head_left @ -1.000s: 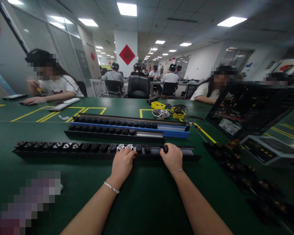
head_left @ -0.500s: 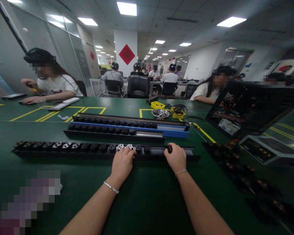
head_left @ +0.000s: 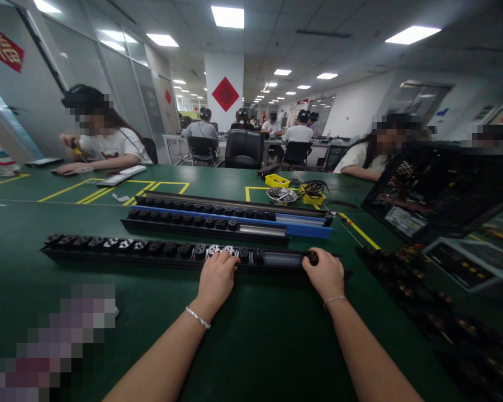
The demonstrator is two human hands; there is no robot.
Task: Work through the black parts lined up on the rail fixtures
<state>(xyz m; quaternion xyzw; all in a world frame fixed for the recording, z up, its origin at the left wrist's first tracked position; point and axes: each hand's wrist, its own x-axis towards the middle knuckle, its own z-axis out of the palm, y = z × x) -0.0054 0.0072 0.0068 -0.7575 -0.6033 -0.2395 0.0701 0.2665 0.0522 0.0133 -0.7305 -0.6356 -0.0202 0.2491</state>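
A long black rail (head_left: pixel 92 258) lies crosswise in front of me, lined with several black socket modules (head_left: pixel 157 247). Toward its right end a bare stretch of grey channel (head_left: pixel 283 259) shows. My left hand (head_left: pixel 218 274) is closed over the rail's near edge, its fingertips by the modules right of the middle. Pinched in my right hand (head_left: pixel 327 273), above the right end of the rail, is a small round black socket module (head_left: pixel 313 257). Whether this module touches the channel is hidden by the fingers.
Behind lie a shorter black rail (head_left: pixel 260 235) and a blue rail (head_left: pixel 308 230) with modules. Loose dark parts (head_left: pixel 427 296) spread at right, near a power supply box (head_left: pixel 473 265) and open computer case (head_left: pixel 427 190). A metal bowl (head_left: pixel 281 195) stands farther back. Co-workers sit across the table.
My right hand has slid to the right along the rail with the module in it. My left hand keeps its place on the rail. The whole view has shifted slightly.
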